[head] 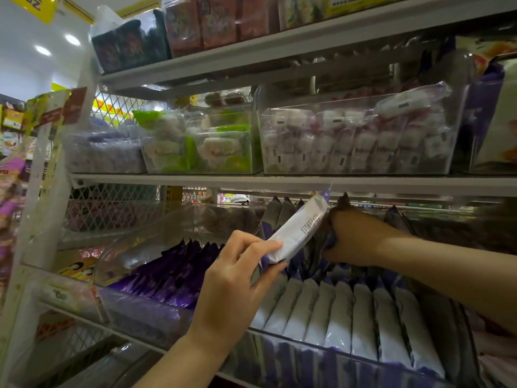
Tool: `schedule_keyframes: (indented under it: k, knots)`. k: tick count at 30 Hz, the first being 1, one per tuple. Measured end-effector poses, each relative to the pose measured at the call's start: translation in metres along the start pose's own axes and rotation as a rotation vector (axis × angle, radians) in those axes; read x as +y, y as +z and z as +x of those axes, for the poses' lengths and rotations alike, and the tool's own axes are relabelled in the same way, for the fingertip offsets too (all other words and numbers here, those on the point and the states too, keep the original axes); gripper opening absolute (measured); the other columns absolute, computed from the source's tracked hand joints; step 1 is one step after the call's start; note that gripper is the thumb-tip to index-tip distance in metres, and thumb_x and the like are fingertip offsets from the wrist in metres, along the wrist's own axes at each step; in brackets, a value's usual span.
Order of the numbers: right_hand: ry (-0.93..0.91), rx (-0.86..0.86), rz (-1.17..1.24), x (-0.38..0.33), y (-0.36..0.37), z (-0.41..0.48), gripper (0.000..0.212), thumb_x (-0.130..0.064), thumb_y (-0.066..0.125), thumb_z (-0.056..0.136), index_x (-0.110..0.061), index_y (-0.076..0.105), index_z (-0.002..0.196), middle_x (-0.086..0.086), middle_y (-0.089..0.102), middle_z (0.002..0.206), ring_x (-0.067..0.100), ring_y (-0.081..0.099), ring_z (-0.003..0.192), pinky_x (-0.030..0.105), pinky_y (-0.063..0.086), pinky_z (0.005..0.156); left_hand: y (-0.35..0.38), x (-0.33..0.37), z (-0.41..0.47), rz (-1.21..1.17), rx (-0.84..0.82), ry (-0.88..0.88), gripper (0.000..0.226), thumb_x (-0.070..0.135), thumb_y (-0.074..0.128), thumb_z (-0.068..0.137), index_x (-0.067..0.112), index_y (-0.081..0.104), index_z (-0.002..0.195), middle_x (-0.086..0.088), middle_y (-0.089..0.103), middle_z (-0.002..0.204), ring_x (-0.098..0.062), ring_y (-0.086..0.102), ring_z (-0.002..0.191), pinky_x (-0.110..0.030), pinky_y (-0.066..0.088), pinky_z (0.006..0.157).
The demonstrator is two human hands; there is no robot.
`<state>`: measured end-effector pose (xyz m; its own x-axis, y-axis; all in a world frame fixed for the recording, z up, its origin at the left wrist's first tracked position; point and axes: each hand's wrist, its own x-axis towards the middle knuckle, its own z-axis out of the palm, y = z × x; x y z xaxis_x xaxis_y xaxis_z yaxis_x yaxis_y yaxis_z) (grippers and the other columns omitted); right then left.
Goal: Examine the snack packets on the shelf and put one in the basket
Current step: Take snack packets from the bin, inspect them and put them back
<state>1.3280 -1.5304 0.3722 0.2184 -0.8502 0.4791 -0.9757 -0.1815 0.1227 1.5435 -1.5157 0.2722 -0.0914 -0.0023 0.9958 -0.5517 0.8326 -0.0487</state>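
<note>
**2 packets in 2 hands, no basket in sight**

My left fingers (260, 247) and thumb are clamped on the lower end of a white-and-purple snack packet (300, 225). It tilts up and to the right at the centre of the frame, its top end close under the shelf edge (279, 183). Only that 1 end is pinched. The film looks glossy, so I judge it could slide out of my left hand (235, 278) if I ease the pinch while reading the print on its back.

Just to the right, my right hand (355, 236) is curled into the upright row, fingers and thumb closed round a dark packet (343, 201) whose peaked top shows above my knuckles. The 2 packets are very near each other; I cannot tell if they touch.

The packets here stand tightly packed. Pulling the dark one out could drag its neighbours up and tip them over the clear tray wall (279, 357) at the lower centre.

Below my hands a row of white packets (335, 312) lies in that tray, and purple packets (173, 275) fill the tray at the lower left.

With both hands full, nothing is free to catch a slip. The basket is not in view, so any drop toward it would be blind. I judge 1 packet should go back on the shelf first.
</note>
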Motion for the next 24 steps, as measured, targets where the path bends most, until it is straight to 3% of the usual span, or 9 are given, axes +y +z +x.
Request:
schedule_keyframes:
  k: [2,6,9,12,14,17,20,24]
  knots:
    - [0.037,0.028,-0.090,-0.002,-0.002,-0.003,0.058,-0.042,0.071,0.075,-0.021,0.053,0.126,0.014,0.031,0.142,0.025,0.061,0.098,0.036,0.055,0.084,0.001,0.000,-0.001,0.001,0.006,0.000,0.030,0.020,0.072,0.077,0.008,0.065,0.104,-0.004,0.058,0.094,-0.003,0.052,0.093,-0.002,0.047,0.079]
    - [0.028,0.004,-0.181,-0.009,-0.001,-0.002,0.063,-0.044,0.069,0.075,-0.020,0.051,0.130,0.015,0.040,0.135,0.029,0.060,0.102,0.037,0.055,0.082,0.002,0.000,-0.001,-0.003,0.013,-0.008,0.028,0.019,0.071,0.079,0.005,0.068,0.103,-0.004,0.058,0.093,-0.002,0.052,0.089,-0.003,0.047,0.077]
    - [-0.021,-0.035,-0.265,-0.012,0.003,0.001,0.054,-0.047,0.069,0.072,-0.019,0.058,0.116,0.008,0.059,0.116,0.024,0.060,0.093,0.029,0.049,0.069,0.001,-0.001,-0.001,-0.011,0.013,-0.010,0.028,0.019,0.071,0.079,0.008,0.067,0.105,-0.004,0.058,0.093,-0.003,0.053,0.087,-0.006,0.049,0.076]
    - [-0.076,-0.073,-0.214,-0.006,0.002,0.005,0.058,-0.055,0.070,0.068,-0.026,0.058,0.117,0.002,0.062,0.117,0.022,0.060,0.095,0.028,0.050,0.080,0.000,-0.002,-0.001,-0.024,0.012,-0.005,0.029,0.019,0.070,0.080,0.011,0.064,0.107,-0.003,0.057,0.094,-0.004,0.054,0.087,-0.012,0.054,0.071]
    - [-0.139,-0.123,-0.165,-0.001,-0.002,0.005,0.061,-0.058,0.069,0.071,-0.032,0.055,0.124,-0.003,0.059,0.126,0.017,0.056,0.105,0.022,0.041,0.089,0.000,-0.002,0.000,-0.032,0.009,-0.007,0.030,0.018,0.071,0.080,0.012,0.063,0.108,-0.003,0.057,0.095,-0.004,0.054,0.087,-0.015,0.056,0.068]
    - [-0.192,-0.199,-0.121,0.009,-0.007,0.000,0.038,-0.062,0.059,0.078,-0.044,0.054,0.112,-0.012,0.054,0.119,-0.002,0.045,0.092,0.007,0.030,0.083,0.000,-0.003,0.000,-0.028,0.013,0.004,0.030,0.018,0.072,0.079,0.012,0.064,0.108,-0.002,0.057,0.095,-0.004,0.054,0.086,-0.013,0.054,0.070]
    - [-0.121,-0.282,-0.163,0.014,0.002,0.000,0.048,-0.056,0.047,0.089,-0.025,0.055,0.124,-0.002,0.058,0.123,0.012,0.050,0.095,0.022,0.034,0.085,0.001,-0.003,0.001,-0.024,0.015,0.009,0.031,0.018,0.073,0.079,0.014,0.062,0.107,-0.002,0.057,0.094,-0.004,0.055,0.086,-0.013,0.054,0.070]
    - [-0.148,-0.368,-0.263,0.002,0.005,0.002,0.042,-0.046,0.041,0.098,-0.014,0.059,0.118,0.007,0.063,0.115,0.017,0.053,0.091,0.023,0.036,0.081,0.003,0.001,0.004,-0.019,0.003,0.018,0.032,0.016,0.075,0.078,0.016,0.062,0.108,-0.001,0.057,0.094,-0.004,0.056,0.084,-0.012,0.053,0.070]
